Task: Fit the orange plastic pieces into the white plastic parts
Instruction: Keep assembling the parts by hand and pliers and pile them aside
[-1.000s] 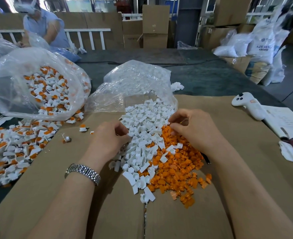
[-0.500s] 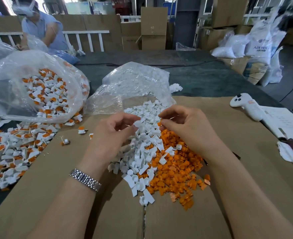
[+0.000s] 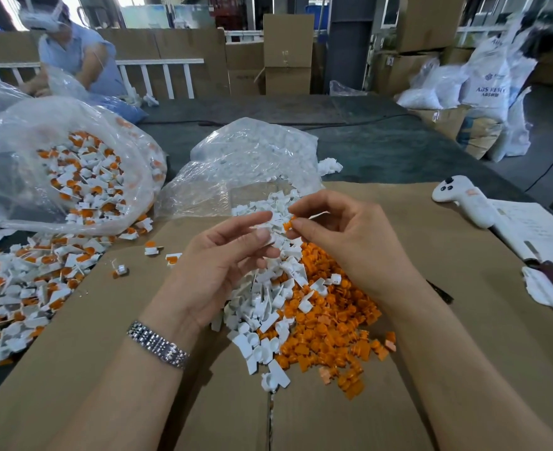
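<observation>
A heap of white plastic parts (image 3: 262, 307) spills from a clear bag (image 3: 246, 164) onto the cardboard (image 3: 431, 242), with a heap of orange pieces (image 3: 330, 323) beside it on the right. My left hand (image 3: 216, 265) is raised above the white heap and pinches a white part (image 3: 270, 236) between thumb and fingers. My right hand (image 3: 346, 236) pinches a small orange piece (image 3: 287, 225) at its fingertips, right next to the white part. The two pieces are almost touching.
A big clear bag (image 3: 57, 164) at the left holds assembled white-and-orange parts, and more lie spilled (image 3: 18, 288) below it. A white controller (image 3: 464, 198) and papers (image 3: 535, 229) lie at the right. Another person (image 3: 73, 56) sits at the far left.
Both hands have lifted off the heaps. The left one now holds a white part, the right one an orange piece, and they have come together above the pile.
</observation>
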Tool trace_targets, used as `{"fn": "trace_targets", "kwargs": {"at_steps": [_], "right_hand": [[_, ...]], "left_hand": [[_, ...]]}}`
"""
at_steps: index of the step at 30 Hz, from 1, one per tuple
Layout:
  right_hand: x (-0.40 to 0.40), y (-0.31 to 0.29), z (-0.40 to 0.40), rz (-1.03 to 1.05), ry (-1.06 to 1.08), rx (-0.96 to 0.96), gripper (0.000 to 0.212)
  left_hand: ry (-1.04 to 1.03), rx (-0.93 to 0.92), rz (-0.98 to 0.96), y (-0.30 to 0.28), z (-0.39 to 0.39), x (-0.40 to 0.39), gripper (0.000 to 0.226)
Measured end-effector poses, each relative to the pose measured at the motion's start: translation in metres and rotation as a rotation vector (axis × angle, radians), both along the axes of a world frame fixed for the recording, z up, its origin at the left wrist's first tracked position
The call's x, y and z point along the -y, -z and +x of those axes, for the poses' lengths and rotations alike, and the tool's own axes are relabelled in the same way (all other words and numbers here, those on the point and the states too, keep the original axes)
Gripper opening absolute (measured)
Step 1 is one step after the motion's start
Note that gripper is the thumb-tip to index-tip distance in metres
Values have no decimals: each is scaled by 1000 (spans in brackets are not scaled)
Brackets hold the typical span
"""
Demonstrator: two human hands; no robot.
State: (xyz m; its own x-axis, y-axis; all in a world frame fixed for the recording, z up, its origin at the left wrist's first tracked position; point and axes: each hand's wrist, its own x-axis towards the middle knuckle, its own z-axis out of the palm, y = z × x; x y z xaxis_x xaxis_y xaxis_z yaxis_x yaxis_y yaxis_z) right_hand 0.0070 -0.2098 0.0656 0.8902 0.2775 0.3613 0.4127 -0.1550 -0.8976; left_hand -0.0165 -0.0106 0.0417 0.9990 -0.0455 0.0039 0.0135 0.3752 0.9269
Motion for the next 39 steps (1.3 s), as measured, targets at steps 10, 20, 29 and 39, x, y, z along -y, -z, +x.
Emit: {"fn": "trace_targets", "kwargs": {"at_steps": [10,20,29,39], "right_hand": [[-12,1,-6,-122,91,231,14],[-23,6,-11,-101,113,221,7],[-32,13,-13,-129,239,233,9],[-9,-3,-7,-102,-95,45,28]], "left_hand": [[114,-57,-142,6,2,3,20],[57,-57,-189,10,5,6,19],[-71,53,-38,12,3,9,21],[70,-110,-206,7,2,3,21]]}}
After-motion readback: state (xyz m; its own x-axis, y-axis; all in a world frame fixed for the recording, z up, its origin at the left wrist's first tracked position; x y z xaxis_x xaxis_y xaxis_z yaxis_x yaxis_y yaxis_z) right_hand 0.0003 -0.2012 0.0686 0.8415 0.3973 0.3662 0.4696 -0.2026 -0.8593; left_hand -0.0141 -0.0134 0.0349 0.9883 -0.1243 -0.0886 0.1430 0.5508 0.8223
